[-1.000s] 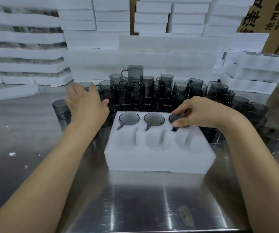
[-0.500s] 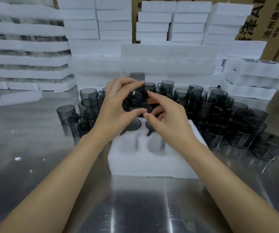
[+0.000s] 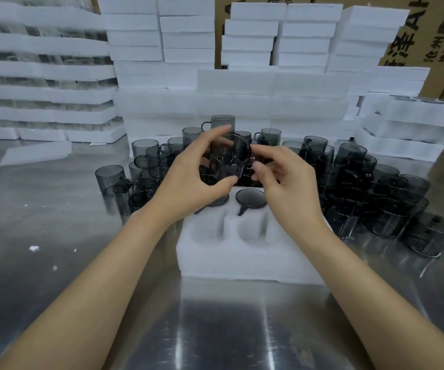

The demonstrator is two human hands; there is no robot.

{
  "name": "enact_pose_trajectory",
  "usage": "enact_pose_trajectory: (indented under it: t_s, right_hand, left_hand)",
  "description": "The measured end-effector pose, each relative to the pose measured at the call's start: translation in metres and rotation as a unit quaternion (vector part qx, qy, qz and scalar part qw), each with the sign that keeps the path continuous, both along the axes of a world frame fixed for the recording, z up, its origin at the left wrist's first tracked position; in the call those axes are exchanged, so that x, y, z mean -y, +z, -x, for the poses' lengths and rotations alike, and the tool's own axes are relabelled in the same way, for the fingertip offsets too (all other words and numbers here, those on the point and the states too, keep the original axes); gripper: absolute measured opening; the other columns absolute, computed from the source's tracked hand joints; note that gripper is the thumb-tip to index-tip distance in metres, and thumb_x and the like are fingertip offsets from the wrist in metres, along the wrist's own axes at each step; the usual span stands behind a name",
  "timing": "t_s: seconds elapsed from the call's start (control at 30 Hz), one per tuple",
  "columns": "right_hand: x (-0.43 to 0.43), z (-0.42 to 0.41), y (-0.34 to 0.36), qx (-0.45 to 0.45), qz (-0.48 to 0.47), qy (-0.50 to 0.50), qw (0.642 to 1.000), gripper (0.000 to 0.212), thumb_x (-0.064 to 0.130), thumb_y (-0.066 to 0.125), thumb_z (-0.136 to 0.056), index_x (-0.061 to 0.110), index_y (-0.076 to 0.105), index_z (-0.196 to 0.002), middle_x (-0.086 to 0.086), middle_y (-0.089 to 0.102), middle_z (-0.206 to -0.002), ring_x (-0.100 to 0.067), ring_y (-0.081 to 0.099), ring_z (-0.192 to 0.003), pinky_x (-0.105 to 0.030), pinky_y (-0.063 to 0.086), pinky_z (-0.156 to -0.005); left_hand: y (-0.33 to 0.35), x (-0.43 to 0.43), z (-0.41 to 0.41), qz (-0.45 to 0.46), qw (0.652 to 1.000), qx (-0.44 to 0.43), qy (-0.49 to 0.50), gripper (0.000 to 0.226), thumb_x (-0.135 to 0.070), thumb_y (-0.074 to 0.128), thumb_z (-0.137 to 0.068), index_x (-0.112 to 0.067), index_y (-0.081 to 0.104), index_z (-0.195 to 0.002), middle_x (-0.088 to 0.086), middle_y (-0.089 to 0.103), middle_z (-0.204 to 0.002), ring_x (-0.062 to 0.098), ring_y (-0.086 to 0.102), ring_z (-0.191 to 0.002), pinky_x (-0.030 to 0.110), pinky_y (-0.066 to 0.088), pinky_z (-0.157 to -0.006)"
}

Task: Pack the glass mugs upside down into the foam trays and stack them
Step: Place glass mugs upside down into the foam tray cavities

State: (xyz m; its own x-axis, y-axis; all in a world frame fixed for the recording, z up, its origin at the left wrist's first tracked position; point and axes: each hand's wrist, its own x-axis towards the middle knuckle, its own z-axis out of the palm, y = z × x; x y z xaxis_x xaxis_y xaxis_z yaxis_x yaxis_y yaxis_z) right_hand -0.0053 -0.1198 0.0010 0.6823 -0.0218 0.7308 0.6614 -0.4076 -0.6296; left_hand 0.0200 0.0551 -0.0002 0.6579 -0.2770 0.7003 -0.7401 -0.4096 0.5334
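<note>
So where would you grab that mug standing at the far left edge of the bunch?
Probably round its wall, coming from the left or from above. The mug stands upright, its handle seems to point right into the crowded mugs, so only left and top are free.

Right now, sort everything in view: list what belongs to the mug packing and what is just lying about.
In the job: held mug, gripped by left hand and right hand; foam tray; upturned mug in it; loose mugs behind.
Lying about: foam crumbs; cardboard boxes; loose foam slab at left.
</note>
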Motion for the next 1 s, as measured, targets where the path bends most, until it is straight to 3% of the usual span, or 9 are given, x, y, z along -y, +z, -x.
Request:
enact_pose_trajectory:
  t_s: [0.1,0.2,0.3,0.4,0.47,0.57,0.73,0.83,1.0]
  right_hand:
    - [-0.002,0.003,0.000,0.023,0.032,0.033,0.999,0.051,-0.010,0.060,-0.084,0.011,0.055,-0.130,0.000,0.049,-0.125,-0.015,0.064,-0.089,-0.018,0.050,-0.084]
    - [-0.005,0.003,-0.003,0.050,0.152,0.009,0.987,0.065,-0.002,0.066,-0.079,0.015,0.046,-0.139,0.000,0.040,-0.135,-0.011,0.055,-0.101,-0.021,0.048,-0.087]
    - [-0.005,0.003,-0.004,0.048,0.179,0.011,0.983,0.069,0.016,0.072,-0.079,0.020,0.043,-0.141,0.003,0.042,-0.137,-0.003,0.048,-0.110,-0.022,0.047,-0.089]
    - [-0.005,0.004,-0.003,0.012,0.158,0.059,0.986,0.064,0.023,0.078,-0.076,0.023,0.049,-0.133,0.005,0.045,-0.133,0.002,0.045,-0.117,-0.020,0.044,-0.095]
    - [-0.006,0.005,-0.003,-0.005,0.129,0.088,0.988,0.047,0.020,0.081,-0.073,0.016,0.057,-0.113,0.001,0.051,-0.123,-0.005,0.050,-0.115,-0.025,0.044,-0.097]
    - [-0.007,0.009,-0.003,-0.040,0.118,0.141,0.982,0.037,0.015,0.085,-0.067,0.016,0.053,-0.085,0.000,0.056,-0.111,-0.009,0.055,-0.106,-0.023,0.045,-0.092]
    - [-0.007,0.011,-0.008,-0.130,0.225,0.197,0.945,0.037,0.028,0.089,-0.061,0.020,0.054,-0.070,0.005,0.064,-0.107,-0.007,0.053,-0.113,-0.031,0.042,-0.095]
    - [-0.005,0.011,-0.008,-0.154,0.244,0.212,0.934,0.031,0.030,0.087,-0.065,0.016,0.060,-0.075,0.010,0.062,-0.105,-0.004,0.052,-0.112,-0.029,0.040,-0.097]
    - [-0.006,0.012,-0.005,-0.176,0.190,0.233,0.938,0.039,0.033,0.080,-0.074,0.028,0.059,-0.107,0.015,0.061,-0.118,0.002,0.052,-0.117,-0.018,0.038,-0.100]
  left_hand:
    - [0.001,-0.001,0.000,0.023,0.999,0.008,0.029,0.077,-0.041,0.082,-0.070,-0.032,0.046,-0.138,-0.009,0.055,-0.105,0.001,0.053,-0.095,0.011,0.040,-0.078]
    - [0.002,0.000,-0.001,0.030,0.999,0.002,0.026,0.084,-0.055,0.081,-0.061,-0.028,0.050,-0.135,-0.009,0.050,-0.102,-0.001,0.050,-0.095,0.013,0.040,-0.085]
    - [0.001,0.000,-0.003,0.030,0.999,0.004,0.014,0.077,-0.060,0.072,-0.060,-0.027,0.055,-0.128,-0.018,0.051,-0.102,0.000,0.052,-0.097,0.019,0.042,-0.086]
    - [0.002,0.000,-0.003,0.002,0.998,0.044,0.033,0.078,-0.075,0.064,-0.061,-0.029,0.057,-0.123,-0.024,0.051,-0.099,-0.001,0.052,-0.094,0.026,0.046,-0.082]
    - [0.000,0.001,-0.004,-0.007,0.996,0.083,0.040,0.084,-0.085,0.040,-0.074,-0.019,0.062,-0.122,-0.020,0.053,-0.095,0.002,0.054,-0.088,0.027,0.045,-0.075]
    - [-0.005,0.001,-0.005,0.091,0.992,0.081,0.028,0.081,-0.070,0.014,-0.093,-0.012,0.067,-0.113,-0.012,0.055,-0.077,0.002,0.052,-0.069,0.024,0.037,-0.062]
    - [-0.003,-0.005,-0.010,0.195,0.974,0.051,0.105,0.052,-0.045,0.017,-0.100,-0.030,0.065,-0.106,-0.007,0.050,-0.059,0.005,0.044,-0.053,0.028,0.032,-0.057]
    - [-0.003,-0.007,-0.011,0.193,0.970,0.058,0.135,0.041,-0.043,0.020,-0.101,-0.042,0.061,-0.103,-0.008,0.050,-0.052,0.005,0.048,-0.052,0.026,0.035,-0.058]
    - [-0.004,-0.005,-0.012,0.186,0.968,0.035,0.163,0.048,-0.046,0.022,-0.098,-0.033,0.067,-0.098,-0.009,0.054,-0.053,0.005,0.048,-0.053,0.031,0.036,-0.061]
